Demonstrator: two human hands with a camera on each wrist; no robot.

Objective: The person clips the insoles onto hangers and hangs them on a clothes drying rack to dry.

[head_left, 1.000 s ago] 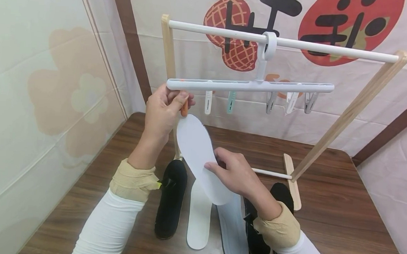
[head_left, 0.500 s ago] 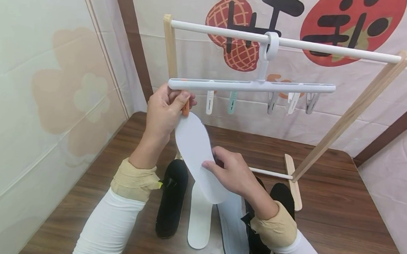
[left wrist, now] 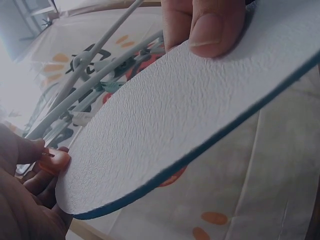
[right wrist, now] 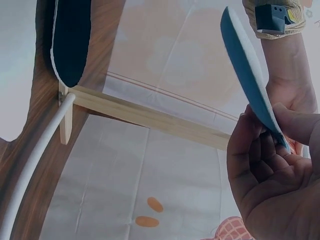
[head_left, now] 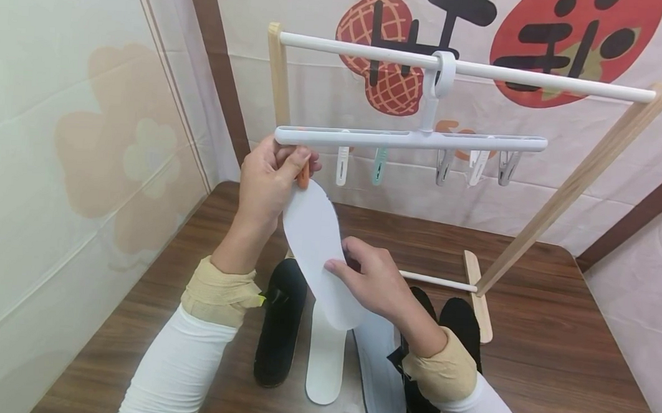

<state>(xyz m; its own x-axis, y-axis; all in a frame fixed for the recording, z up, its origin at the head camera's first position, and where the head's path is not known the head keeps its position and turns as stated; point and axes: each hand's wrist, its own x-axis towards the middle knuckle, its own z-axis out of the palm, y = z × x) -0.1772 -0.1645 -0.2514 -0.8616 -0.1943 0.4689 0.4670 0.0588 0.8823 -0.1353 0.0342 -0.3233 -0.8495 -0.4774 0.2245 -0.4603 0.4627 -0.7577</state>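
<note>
My left hand (head_left: pixel 266 181) pinches an orange clothes clip (head_left: pixel 303 177) at the left end of a white clip hanger (head_left: pixel 413 141). My right hand (head_left: pixel 380 281) holds a white insole (head_left: pixel 313 230) along its right edge, thumb on the upper face. The insole hangs at a slant, its upper end right at the clip's tip. In the left wrist view, the insole (left wrist: pixel 150 135) has a textured white face and a thin blue edge, and its end meets the orange clip (left wrist: pixel 56 161). The right wrist view shows its blue underside (right wrist: pixel 245 65).
The hanger hooks over the rail (head_left: pixel 540 79) of a wooden-sided rack. White, green (head_left: pixel 380 165) and grey clips hang along it. On the brown table (head_left: pixel 571 344) lie a black insole (head_left: pixel 279 328), a pale insole (head_left: pixel 325 368), a grey insole (head_left: pixel 380 384) and more black ones (head_left: pixel 460 319).
My right hand has shifted slightly left with the insole, bringing its upper end a little up and left against the orange clip. My left hand keeps its pinch on the clip.
</note>
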